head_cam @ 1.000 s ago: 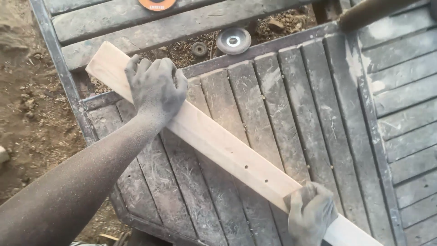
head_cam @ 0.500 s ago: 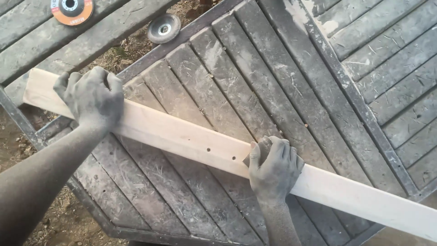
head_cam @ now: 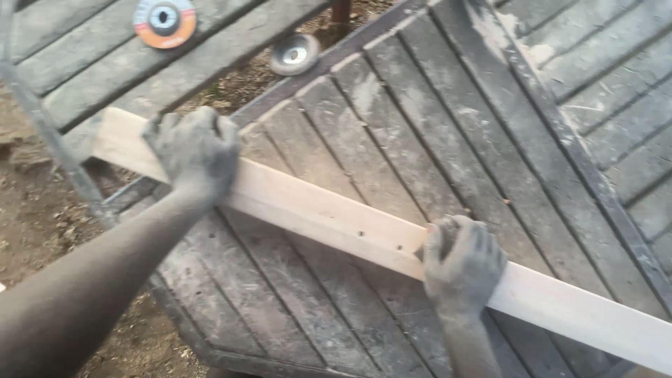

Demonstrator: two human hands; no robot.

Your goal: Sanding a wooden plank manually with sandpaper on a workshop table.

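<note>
Plank (head_cam: 329, 213) lay flat across the grey slatted table (head_cam: 420, 119), running from ten o'clock down to four o'clock in my head view, pale against the weathered slats. My left hand (head_cam: 194, 150), dusty grey, sat near the plank's ten o'clock end, fingers draped over its far edge in a holding grip. My right hand (head_cam: 462, 262) was lower along the plank, toward five o'clock, its grip wrapped closed around the board with the knuckles up. I could see a few small holes in the plank's face just beside my right hand, on its nine o'clock side. At twelve o'clock an orange disc (head_cam: 165, 21) rested on the slats of a second table (head_cam: 91, 77), and a metal disc (head_cam: 295, 54) lay on the dirt (head_cam: 35, 210) in the gap between the two tables. Bare dirt filled nine o'clock.
</note>
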